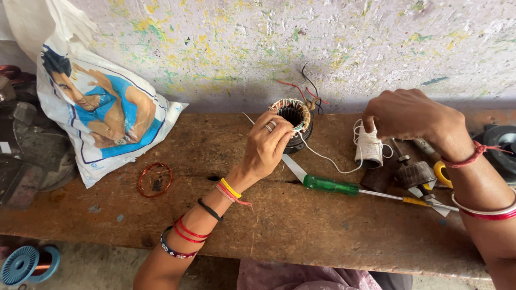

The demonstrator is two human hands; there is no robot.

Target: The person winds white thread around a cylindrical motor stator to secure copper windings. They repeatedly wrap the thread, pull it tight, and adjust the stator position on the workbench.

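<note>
A round motor stator (294, 119) with copper windings and red and black wire leads stands on the worn wooden bench (226, 161), close to the wall. My left hand (266, 142) grips its near rim, fingers pinched on the winding edge. A white thread runs from the stator to a spool of white thread (368, 147) standing to the right. My right hand (411, 115) rests on top of that spool, fingers closed around it. Bangles and threads circle both wrists.
A green-handled screwdriver (333, 186) lies on the bench below the stator. A small rotor (415, 173) and other metal parts sit at the right. A printed plastic bag (97, 107) leans at left, a copper wire coil (155, 180) beside it, a blue reel (24, 264) on the floor.
</note>
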